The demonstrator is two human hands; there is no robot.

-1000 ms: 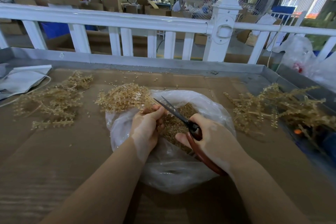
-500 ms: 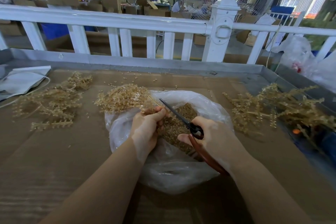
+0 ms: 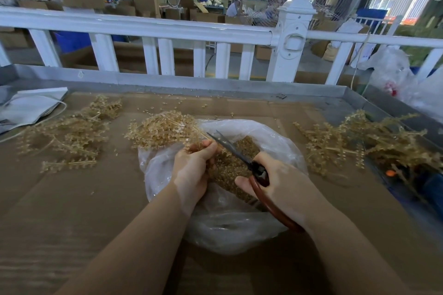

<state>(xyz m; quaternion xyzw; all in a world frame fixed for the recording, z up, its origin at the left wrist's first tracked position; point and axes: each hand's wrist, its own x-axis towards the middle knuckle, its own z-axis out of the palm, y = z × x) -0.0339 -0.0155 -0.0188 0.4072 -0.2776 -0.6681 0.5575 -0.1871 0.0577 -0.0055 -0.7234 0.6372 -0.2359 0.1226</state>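
While the left hand (image 3: pixel 191 170) pinches a plastic sprig (image 3: pixel 163 132), the right hand (image 3: pixel 282 187) grips scissors (image 3: pixel 230 148).

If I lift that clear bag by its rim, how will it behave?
Probably floppy: the bag is thin, crinkled film. Likely bottom-heavy, since small bits pile inside. They may spill, as its mouth lies open.

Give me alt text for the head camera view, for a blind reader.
A person's left hand holds a cluster of amber plastic sprigs over a clear bag of cut pieces, while the right hand grips red-handled scissors at the cluster. More sprigs lie in a left pile and a right pile on the cardboard.
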